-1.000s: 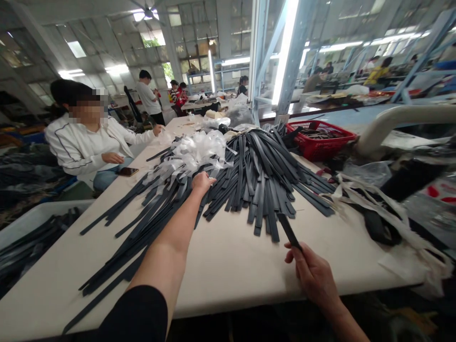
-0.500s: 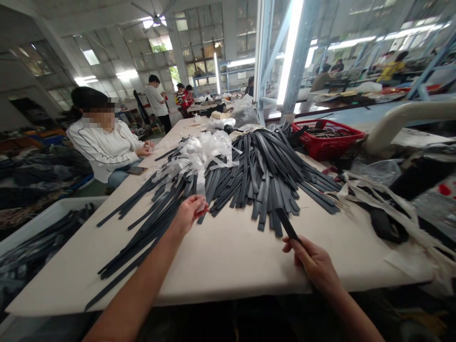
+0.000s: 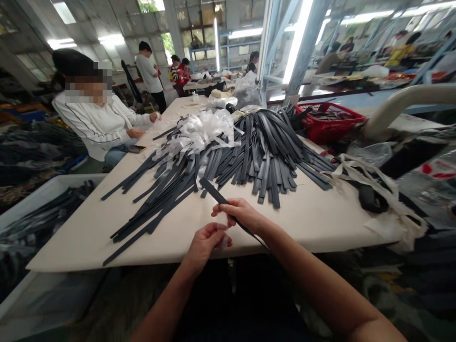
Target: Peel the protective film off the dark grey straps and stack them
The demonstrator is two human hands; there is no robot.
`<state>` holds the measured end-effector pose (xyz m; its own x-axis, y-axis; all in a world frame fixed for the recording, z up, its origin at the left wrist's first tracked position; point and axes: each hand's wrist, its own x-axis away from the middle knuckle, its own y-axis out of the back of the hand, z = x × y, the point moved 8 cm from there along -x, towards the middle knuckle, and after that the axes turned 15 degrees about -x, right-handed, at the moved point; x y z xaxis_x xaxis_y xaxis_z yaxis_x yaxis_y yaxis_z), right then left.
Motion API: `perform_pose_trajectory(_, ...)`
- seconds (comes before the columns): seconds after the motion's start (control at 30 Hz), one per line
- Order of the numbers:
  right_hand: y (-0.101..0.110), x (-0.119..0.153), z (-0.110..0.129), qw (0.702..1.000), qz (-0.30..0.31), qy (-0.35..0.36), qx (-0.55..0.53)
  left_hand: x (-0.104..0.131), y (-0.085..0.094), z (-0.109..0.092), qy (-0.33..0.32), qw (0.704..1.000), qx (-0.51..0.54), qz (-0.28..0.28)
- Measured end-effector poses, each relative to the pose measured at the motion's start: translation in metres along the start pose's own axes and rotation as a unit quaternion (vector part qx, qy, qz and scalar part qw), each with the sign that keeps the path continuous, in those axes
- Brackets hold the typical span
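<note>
My right hand (image 3: 242,213) is closed around a dark flat strap (image 3: 213,191), whose far end points up and left over the table. The strap's other end hangs back past the table's front edge. Just below and left of it, my left hand (image 3: 208,242) pinches a small piece of translucent white film (image 3: 222,220), which touches or nearly touches the strap. Beyond both hands lies a big heap of dark straps (image 3: 263,156) fanned toward me. White translucent film strips (image 3: 204,130) are piled on the heap's left part.
The pale table (image 3: 171,242) carries a phone (image 3: 136,149) at its left edge, beside a seated person in white (image 3: 96,114). A white bin of straps (image 3: 53,190) stands left. Right are a red basket (image 3: 329,124), a curved beige tube (image 3: 402,104) and cloth scraps (image 3: 383,190).
My right hand has brought the strap leftward, and my left hand has come back toward me with the film, so the two now meet. The view has tilted down.
</note>
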<state>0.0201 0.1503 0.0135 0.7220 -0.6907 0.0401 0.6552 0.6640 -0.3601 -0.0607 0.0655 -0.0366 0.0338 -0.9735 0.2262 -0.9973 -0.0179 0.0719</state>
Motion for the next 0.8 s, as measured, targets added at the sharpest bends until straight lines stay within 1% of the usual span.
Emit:
perform_pose_trajectory(0.1, -0.008, -0.006, 0.008, 0.998, 0.01, 0.009, 0.053, -0.002, 0.004, -0.009, 0.001, 0.993, -0.112, 0.039)
perform_pose_trajectory(0.17, -0.01, -0.008, 0.012, 0.996, 0.007, 0.016, 0.087, -0.006, 0.009, -0.015, -0.011, 0.983, -0.178, 0.037)
perform_pose_trajectory(0.2, -0.009, -0.009, 0.014, 0.995, -0.002, 0.022, 0.101, -0.009, 0.012, -0.017, -0.017, 0.983, -0.183, 0.027)
perform_pose_trajectory(0.23, -0.006, -0.008, 0.016, 0.993, -0.016, 0.031, 0.114, -0.011, 0.015, -0.019, -0.023, 0.986, -0.163, 0.013)
perform_pose_trajectory(0.27, -0.002, -0.005, 0.019, 0.991, -0.032, 0.041, 0.123, -0.014, 0.017, -0.02, -0.026, 0.992, -0.121, -0.002)
perform_pose_trajectory(0.33, 0.009, 0.005, 0.023, 0.987, -0.065, 0.064, 0.131, -0.018, 0.02, -0.019, -0.023, 0.999, -0.001, -0.026)
perform_pose_trajectory(0.37, 0.015, 0.013, 0.025, 0.985, -0.083, 0.076, 0.131, -0.02, 0.02, -0.018, -0.019, 0.997, 0.059, -0.035)
perform_pose_trajectory(0.43, 0.023, 0.033, 0.025, 0.983, -0.103, 0.083, 0.131, -0.023, 0.02, -0.018, -0.017, 0.986, 0.159, -0.051)
perform_pose_trajectory(0.53, 0.023, 0.066, 0.011, 0.981, -0.086, 0.047, 0.166, -0.026, 0.021, -0.019, -0.006, 0.961, 0.267, -0.073)
perform_pose_trajectory(0.6, 0.016, 0.085, -0.003, 0.974, -0.064, 0.021, 0.218, -0.028, 0.022, -0.018, 0.011, 0.946, 0.313, -0.086)
perform_pose_trajectory(0.67, 0.009, 0.098, -0.012, 0.961, -0.057, 0.022, 0.271, -0.03, 0.021, -0.016, 0.025, 0.936, 0.338, -0.092)
perform_pose_trajectory(0.73, 0.003, 0.103, -0.015, 0.947, -0.058, 0.042, 0.314, -0.031, 0.02, -0.015, 0.031, 0.933, 0.348, -0.089)
perform_pose_trajectory(0.8, 0.0, 0.102, -0.015, 0.933, -0.062, 0.062, 0.348, -0.03, 0.017, -0.015, 0.029, 0.933, 0.349, -0.086)
